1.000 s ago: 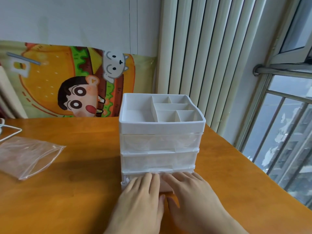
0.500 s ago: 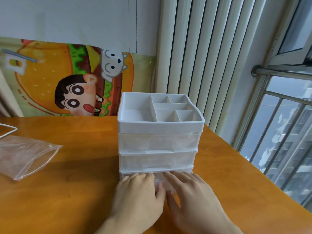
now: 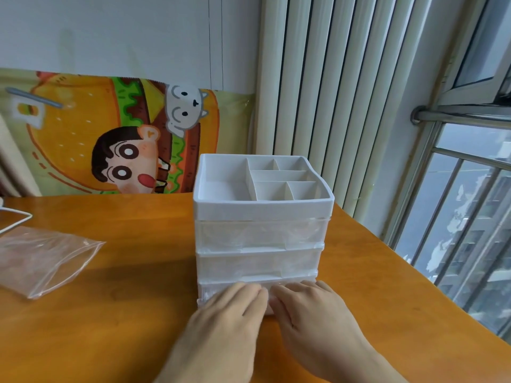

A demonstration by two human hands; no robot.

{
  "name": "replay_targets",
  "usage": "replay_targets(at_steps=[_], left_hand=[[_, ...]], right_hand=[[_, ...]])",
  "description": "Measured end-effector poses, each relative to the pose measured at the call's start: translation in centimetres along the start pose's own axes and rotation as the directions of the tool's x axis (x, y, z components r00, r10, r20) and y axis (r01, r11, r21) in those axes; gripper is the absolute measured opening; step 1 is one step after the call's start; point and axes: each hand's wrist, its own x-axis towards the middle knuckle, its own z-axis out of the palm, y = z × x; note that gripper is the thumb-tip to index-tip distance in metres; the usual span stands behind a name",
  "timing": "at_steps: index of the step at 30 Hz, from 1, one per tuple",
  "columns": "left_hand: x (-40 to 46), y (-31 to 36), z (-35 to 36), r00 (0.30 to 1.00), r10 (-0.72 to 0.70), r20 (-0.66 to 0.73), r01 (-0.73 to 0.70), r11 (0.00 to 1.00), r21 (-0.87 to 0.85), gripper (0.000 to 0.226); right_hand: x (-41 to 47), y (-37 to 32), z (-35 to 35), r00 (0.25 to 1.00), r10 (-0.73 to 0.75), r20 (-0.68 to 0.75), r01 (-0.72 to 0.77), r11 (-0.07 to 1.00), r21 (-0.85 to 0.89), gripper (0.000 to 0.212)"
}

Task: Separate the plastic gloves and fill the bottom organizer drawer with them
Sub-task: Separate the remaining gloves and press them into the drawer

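On the orange wooden desk (image 3: 116, 322), the white plastic three-drawer organizer (image 3: 261, 233) is seen with its translucent bottom drawer (image 3: 293, 284) almost shut. Flat against its front are pressed the left hand (image 3: 235, 308) and right hand (image 3: 309, 308), nothing held. No gloves are discernible inside; near the left edge a clear zip bag (image 3: 41, 261) is left, so filling is judged finished.

A white organizer (image 3: 262, 208) with translucent drawers on an orange-brown wood-grain surface (image 3: 124, 313); a clear plastic bag (image 3: 41, 261); a cartoon burger-print cloth (image 3: 110, 134) behind

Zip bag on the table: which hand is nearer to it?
Left. The left hand rests on the bottom drawer front, on the zip bag side; the right hand lies beside it, further away. Neither touches the bag.
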Motion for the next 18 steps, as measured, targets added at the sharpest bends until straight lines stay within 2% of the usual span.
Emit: replay_targets(at_steps=[2,4,8,10,13,16,18], left_hand=[[0.2,0.1,1.1,0.999,0.009,0.04,-0.01,1.0,0.023,0.044],[0.4,-0.1,1.5,0.994,-0.047,0.097,0.04,0.996,0.075,0.046],[0.9,0.1,0.7,0.991,-0.117,0.064,0.114,0.993,0.044,0.032],[1.2,0.4,0.2,0.996,-0.079,0.031,0.079,0.997,0.005,0.03],[1.2,0.7,-0.5,0.993,-0.111,-0.025,0.109,0.991,-0.078,0.019],[0.7,-0.1,-0.8,0.979,-0.201,0.036,0.204,0.974,-0.102,0.014],[0.1,-1.2,-0.4,0.988,-0.154,0.022,0.156,0.983,-0.093,0.017]], right_hand=[[0.0,0.0,-0.1,1.0,-0.006,0.001,0.006,1.0,-0.001,0.035],[0.0,0.1,-0.3,1.0,-0.014,0.001,0.014,1.0,0.005,0.036],[-0.2,0.5,-0.1,0.999,-0.034,-0.015,0.034,0.999,-0.001,0.031],[-0.4,0.8,0.2,0.998,-0.023,-0.061,0.023,1.0,0.004,0.028],[-0.8,1.5,0.6,0.993,-0.007,-0.115,0.009,1.0,0.015,0.02],[-1.3,2.1,0.4,0.978,-0.028,-0.208,0.036,0.999,0.038,0.016],[-1.7,2.7,0.2,0.964,-0.037,-0.264,0.055,0.997,0.062,0.018]])
